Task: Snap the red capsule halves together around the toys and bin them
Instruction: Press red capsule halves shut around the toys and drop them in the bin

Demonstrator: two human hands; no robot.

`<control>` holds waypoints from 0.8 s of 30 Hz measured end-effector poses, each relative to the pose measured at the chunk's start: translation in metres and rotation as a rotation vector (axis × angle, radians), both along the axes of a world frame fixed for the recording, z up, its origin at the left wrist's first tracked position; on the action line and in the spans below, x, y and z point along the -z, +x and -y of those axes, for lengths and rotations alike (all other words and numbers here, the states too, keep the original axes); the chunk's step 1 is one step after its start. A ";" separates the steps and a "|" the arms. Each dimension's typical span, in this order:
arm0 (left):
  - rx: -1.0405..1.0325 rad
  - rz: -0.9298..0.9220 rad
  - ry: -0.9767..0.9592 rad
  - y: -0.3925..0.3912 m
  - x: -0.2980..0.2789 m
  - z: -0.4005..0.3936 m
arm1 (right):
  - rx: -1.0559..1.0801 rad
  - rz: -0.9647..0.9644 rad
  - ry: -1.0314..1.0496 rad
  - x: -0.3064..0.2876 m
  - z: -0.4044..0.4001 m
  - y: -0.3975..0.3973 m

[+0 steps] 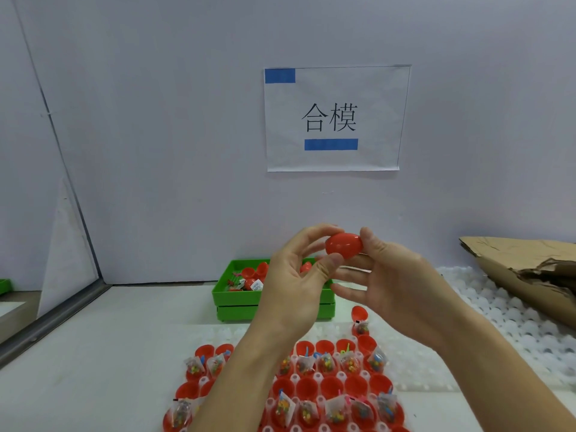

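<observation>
The white table (93, 353) ran back to a pale wall (156, 120), bare on its left side. Crumpled cardboard (523, 269) crowded the right edge. A green bin (237, 294) sat by the wall, behind a white dimpled tray (514, 325) of open red halves (330, 385). Both hands were raised above the bin: left hand (293, 275) and right hand (396, 275) pinched one glossy, smooth, closed red capsule (343, 243) between them.

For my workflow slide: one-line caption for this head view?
Both hands, left hand and right hand, hold a closed red capsule above the green bin.
</observation>
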State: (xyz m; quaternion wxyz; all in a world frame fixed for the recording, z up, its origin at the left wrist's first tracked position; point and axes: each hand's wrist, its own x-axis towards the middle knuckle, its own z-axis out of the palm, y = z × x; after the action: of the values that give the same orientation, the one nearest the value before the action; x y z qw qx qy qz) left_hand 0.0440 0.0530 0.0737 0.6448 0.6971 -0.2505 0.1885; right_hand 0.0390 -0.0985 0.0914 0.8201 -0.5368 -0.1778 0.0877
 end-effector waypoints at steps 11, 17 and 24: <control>0.045 -0.246 -0.213 0.000 0.000 0.009 | 0.141 0.174 0.012 0.011 -0.017 0.006; -0.075 -0.205 -0.259 0.002 0.007 0.017 | 0.362 0.258 -0.130 0.021 -0.027 0.011; -0.095 -0.138 -0.194 0.000 0.009 0.020 | 0.341 0.219 -0.132 0.020 -0.024 0.011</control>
State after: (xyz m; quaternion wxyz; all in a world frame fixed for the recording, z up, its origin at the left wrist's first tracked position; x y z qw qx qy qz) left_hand 0.0440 0.0331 0.0650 0.7151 0.6541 -0.1528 0.1936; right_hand 0.0498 -0.0744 0.0712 0.7617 -0.6182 -0.1664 -0.0999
